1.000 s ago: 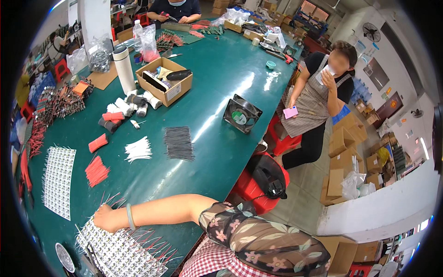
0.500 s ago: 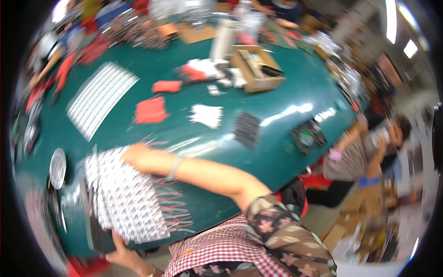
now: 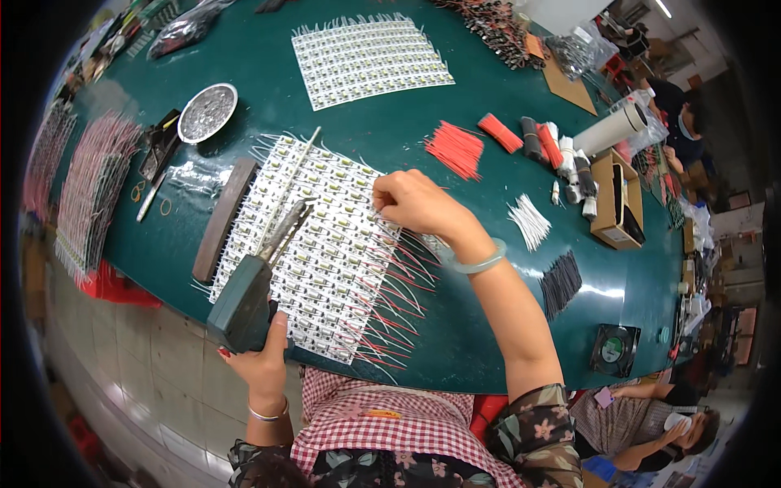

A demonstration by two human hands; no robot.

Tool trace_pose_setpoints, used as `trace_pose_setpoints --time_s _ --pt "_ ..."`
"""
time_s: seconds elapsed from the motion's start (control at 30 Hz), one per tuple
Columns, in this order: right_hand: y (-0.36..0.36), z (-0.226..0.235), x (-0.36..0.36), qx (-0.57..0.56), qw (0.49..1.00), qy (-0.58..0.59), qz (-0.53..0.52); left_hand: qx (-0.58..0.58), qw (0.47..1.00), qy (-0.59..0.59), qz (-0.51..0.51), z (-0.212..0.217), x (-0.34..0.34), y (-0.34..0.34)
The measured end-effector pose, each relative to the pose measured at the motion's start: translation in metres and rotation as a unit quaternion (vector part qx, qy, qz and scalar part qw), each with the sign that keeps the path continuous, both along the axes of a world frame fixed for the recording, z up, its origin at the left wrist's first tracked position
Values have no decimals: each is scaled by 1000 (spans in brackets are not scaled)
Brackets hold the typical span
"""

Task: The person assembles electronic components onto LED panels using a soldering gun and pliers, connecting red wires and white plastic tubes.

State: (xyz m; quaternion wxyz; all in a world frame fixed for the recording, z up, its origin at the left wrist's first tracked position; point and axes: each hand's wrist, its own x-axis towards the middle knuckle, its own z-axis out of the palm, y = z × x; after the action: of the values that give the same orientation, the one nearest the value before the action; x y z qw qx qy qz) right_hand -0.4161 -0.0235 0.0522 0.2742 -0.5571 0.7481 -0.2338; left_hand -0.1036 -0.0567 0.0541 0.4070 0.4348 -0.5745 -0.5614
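Note:
A white sheet of small circuit boards (image 3: 325, 268) with rows of components lies before me on the green table. My left hand (image 3: 264, 362) grips a dark green soldering gun (image 3: 244, 297) from below. The gun's metal tip hangs over the middle of the sheet; contact cannot be made out. A thin pale rod (image 3: 294, 180) slants upward beside it. At the sheet's upper right edge, my right hand (image 3: 419, 202) is closed in a pinch, and its fingers hide whatever they hold. Red and white wires (image 3: 399, 297) stick out along that edge below it.
A dark bar (image 3: 225, 220) lies along the sheet's left side. Beyond stand a round metal dish (image 3: 208, 114) and another board sheet (image 3: 370, 63). Red wires (image 3: 454, 150), white wires (image 3: 529, 222), black wires (image 3: 561, 285) and a cardboard box (image 3: 616, 199) are rightward. A person (image 3: 643, 423) sits at right.
The view has swung left and sharpened. My right hand has gone from the sheet's far part to its right edge. The soldering gun in my left hand now shows plainly above the sheet.

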Motion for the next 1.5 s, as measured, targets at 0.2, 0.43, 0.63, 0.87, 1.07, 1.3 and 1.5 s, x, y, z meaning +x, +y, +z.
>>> trace_pose_setpoints --time_s 0.2,0.43,0.63,0.87,1.07,1.3,1.5 --pt "15 1 12 -69 995 30 -62 -8 1000 -25 -11 -3 0 -2" --pt "22 -3 29 -6 994 79 -78 34 999 -23 -35 -2 -4 2" --pt "22 -13 36 -1 983 146 -110 51 997 -23 -45 1 -10 5" --pt "25 -16 36 -29 988 62 -137 83 995 -8 -54 -2 -9 8" --pt "19 -13 47 0 984 100 -148 75 996 -3 -45 0 -9 9" --pt "22 -20 41 -43 987 63 -139 67 997 -10 -48 -3 -5 7" --pt "18 2 39 -105 968 -27 -227 64 997 -3 -50 -8 -3 8"
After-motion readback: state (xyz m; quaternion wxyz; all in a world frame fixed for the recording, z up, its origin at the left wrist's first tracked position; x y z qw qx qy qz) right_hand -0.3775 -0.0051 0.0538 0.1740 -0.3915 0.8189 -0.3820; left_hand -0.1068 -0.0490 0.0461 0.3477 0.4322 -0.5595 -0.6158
